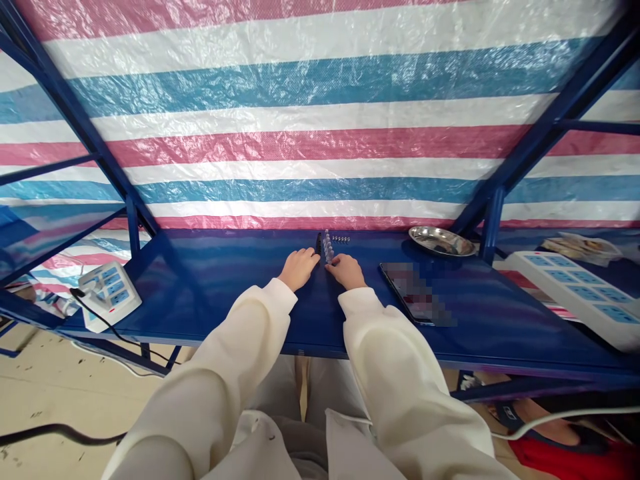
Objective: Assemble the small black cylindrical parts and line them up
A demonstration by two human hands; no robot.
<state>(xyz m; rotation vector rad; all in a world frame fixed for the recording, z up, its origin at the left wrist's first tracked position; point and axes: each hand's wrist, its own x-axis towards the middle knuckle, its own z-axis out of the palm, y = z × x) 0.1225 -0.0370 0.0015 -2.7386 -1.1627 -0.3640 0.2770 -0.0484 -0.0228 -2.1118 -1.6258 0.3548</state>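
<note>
Translucent pieces [328, 248] stood in a short line on the blue table [230, 267], running away from the person toward the striped plastic sheet [320, 140] at the back. Just to their left, with a narrow gap between, lay a slim black strip [319, 245], roughly parallel to them. Off to the right of the line's far part, a row of small metallic pieces [341, 239] ran crosswise; they were too small to identify, and neither hand touched them.

The right hand [346, 272] was at the near end of the translucent line, its thumb and forefinger brought close together there; whether they pinched a piece could not be told. The left hand [300, 268] lay palm down with its fingers slightly bent, the tips at the black strip's near end; whether it gripped the strip or merely rested against it could not be told either.

As for progress, the laying-out looked well along: the small parts were already in neat groups. No part could be seen joined to another, so any handling of the metallic row appeared still undone. Farther right, a phone [400, 287] and a steel dish [440, 241] lay well apart from the hands.
</note>
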